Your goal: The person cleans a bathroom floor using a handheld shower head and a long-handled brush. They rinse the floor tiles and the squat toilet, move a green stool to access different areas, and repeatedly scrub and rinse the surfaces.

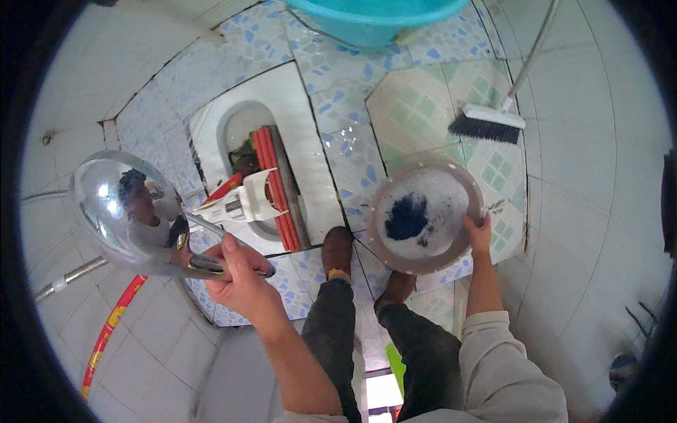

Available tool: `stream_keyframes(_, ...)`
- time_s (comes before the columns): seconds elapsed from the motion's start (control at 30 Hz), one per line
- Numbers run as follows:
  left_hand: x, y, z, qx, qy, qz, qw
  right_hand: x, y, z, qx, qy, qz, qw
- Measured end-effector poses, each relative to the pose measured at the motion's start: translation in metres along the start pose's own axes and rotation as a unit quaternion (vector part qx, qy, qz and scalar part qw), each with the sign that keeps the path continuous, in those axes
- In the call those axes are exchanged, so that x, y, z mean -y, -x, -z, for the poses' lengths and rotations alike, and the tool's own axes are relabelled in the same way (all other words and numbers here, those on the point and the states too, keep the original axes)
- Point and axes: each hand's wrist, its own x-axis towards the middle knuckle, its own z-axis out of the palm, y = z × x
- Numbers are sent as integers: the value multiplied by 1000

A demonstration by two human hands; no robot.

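Note:
My left hand grips the handle of a shiny metal ladle or pan-like vessel, whose rounded outside mirrors a person. In my right hand is the rim of a round brownish basin with pale dots. A dark blue clump and dark specks lie in the basin's whitish inside. Between the hands, a sponge mop with a red-ribbed head lies across the white squat toilet. Dark and green matter shows in the toilet bowl beside the mop head.
A turquoise tub stands at the top on wet, blue-patterned tiles. A broom with dark bristles leans by the right wall. At left are a metal pipe and a red-yellow tube. My brown shoes stand below the toilet and basin.

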Motion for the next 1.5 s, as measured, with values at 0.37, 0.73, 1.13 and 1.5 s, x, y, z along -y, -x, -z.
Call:
stream_keyframes(0.37, 13, 38, -5, 95, -9, 21, 995, -122, 51, -18, 123, -388, -271, 872)
stream_keyframes(0.73, 12, 58, -14, 113, -37, 34, 992, -25, 60, -118, 138, -386, -209, 888)
stream_keyframes(1.13, 11, 29, -18, 89, 1, 35, 995, 117, 36, -260, 172, -361, -184, 898)
stream_keyframes(1.5, 18, -8, -8, 64, -6, 38, 997, 233, 37, -385, 249, -450, -70, 855)
